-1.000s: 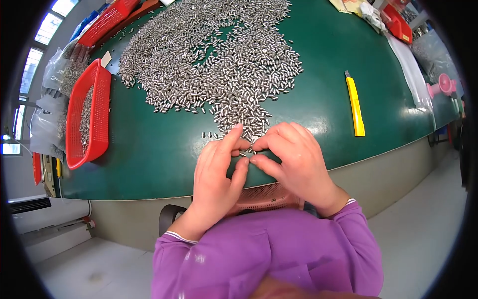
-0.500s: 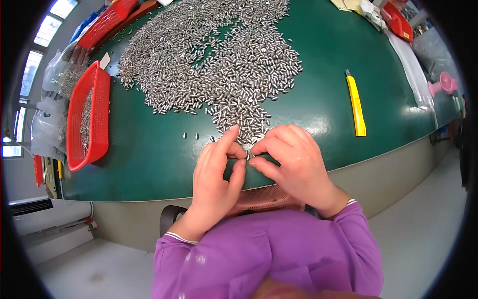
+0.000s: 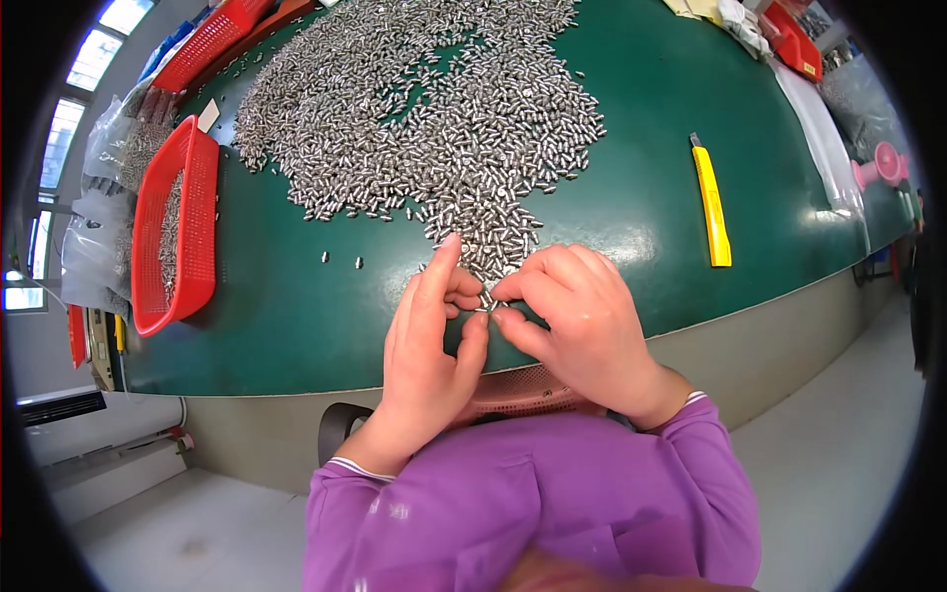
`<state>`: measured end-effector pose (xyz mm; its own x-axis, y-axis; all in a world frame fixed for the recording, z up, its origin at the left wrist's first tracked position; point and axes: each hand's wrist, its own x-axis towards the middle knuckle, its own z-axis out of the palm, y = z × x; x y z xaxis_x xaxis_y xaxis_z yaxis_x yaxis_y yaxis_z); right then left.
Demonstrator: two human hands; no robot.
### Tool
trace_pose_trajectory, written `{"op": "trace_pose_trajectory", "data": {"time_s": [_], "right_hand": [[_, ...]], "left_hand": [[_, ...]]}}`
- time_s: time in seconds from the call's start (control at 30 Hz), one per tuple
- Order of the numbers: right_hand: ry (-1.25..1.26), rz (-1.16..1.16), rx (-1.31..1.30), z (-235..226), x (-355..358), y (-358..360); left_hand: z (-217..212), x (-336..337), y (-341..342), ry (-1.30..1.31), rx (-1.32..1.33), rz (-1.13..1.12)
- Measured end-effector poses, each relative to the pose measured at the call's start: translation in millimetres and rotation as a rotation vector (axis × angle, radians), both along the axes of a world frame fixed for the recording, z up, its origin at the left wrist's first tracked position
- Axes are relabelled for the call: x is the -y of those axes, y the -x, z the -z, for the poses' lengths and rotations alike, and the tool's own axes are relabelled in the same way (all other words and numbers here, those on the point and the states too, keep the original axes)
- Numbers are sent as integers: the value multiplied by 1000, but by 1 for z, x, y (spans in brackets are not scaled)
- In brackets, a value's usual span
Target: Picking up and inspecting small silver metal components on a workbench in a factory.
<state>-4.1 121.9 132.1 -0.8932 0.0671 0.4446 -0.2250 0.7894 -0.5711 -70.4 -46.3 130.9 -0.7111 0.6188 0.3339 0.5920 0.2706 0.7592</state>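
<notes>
A big heap of small silvery metal pieces (image 3: 395, 148), each short with a tapered end, spreads over the green table (image 3: 631, 227) and narrows toward me. At its near tip, both my hands meet with fingertips almost touching. My left hand (image 3: 429, 316) points its index finger up, while its thumb and bent fingers close around small metal pieces (image 3: 489, 300). From the other side, my right hand (image 3: 577, 306) closes thumb and index finger on the same few pieces; the fingers partly hide them. Two loose metal pieces (image 3: 359, 262) lie apart, left of my left hand.
A red perforated basket (image 3: 204, 237) holding metal pieces stands at the left, with clear plastic bags (image 3: 99, 242) beyond it. On the right lies a yellow utility knife (image 3: 711, 209), its tip pointing away. A pink perforated seat (image 3: 523, 392) is below the table's near edge.
The two loose pieces on the left now lie farther left, away from my left hand. My left index finger has lifted a little; both hands otherwise stay at the heap's tip.
</notes>
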Motion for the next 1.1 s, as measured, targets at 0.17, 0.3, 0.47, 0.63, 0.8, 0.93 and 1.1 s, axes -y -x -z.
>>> {"op": "trace_pose_trajectory", "data": {"time_s": [0.17,0.3,0.47,0.63,0.8,0.93,1.1], "right_hand": [[-12,12,-24,4,0,0],[12,-10,-14,0,-1,-1],[-3,8,-27,2,2,1],[-7,13,-30,3,1,1],[16,-20,-36,2,-1,-2],[21,-19,-30,3,-2,-3],[30,-21,-27,3,-3,-3]], "left_hand": [[2,0,-1,-11,3,-6],[4,2,0,-23,14,-1],[5,0,1,-16,7,15],[4,0,0,-27,7,-4],[3,0,1,-1,-38,-16],[1,0,0,15,-33,-21],[1,1,1,-1,0,13]]}}
